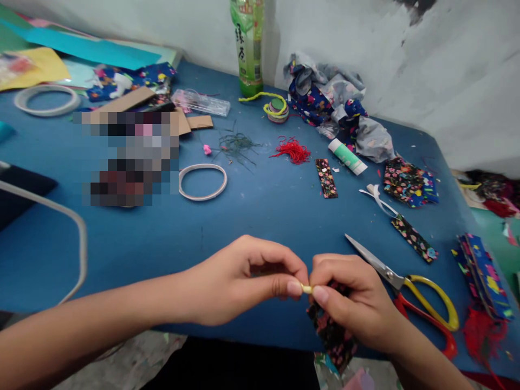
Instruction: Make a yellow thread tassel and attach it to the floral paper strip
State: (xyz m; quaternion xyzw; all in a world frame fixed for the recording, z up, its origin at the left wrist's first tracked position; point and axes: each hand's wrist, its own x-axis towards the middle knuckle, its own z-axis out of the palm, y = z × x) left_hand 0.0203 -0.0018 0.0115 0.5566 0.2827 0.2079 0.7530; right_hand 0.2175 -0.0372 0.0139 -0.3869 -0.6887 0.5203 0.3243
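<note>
Left hand (239, 281): our thumb and forefinger pinch tightly on the left end of the yellow piece (307, 290); ribbon or cord, we cannot tell.
Right hand (361, 295): our thumb presses at its other end, while the curled fingers hold the floral strip (335, 336), partly hidden beneath them.
Yellow piece: just in from the near edge of the desk (252, 216), right of that edge's middle; its short exposed length lies roughly along the edge, ends pointing left and right.
Floral strip: it hangs below our right hand, its long axis slanting, the lower end pointing toward us and rightward, past the near edge.
Pinch: we judge it best to keep both thumbs close, pull evenly and leave the strip uncreased.
Scissors (393, 277): toward the desk's right edge, beside our right hand; we should keep our wrist clear of them.
</note>
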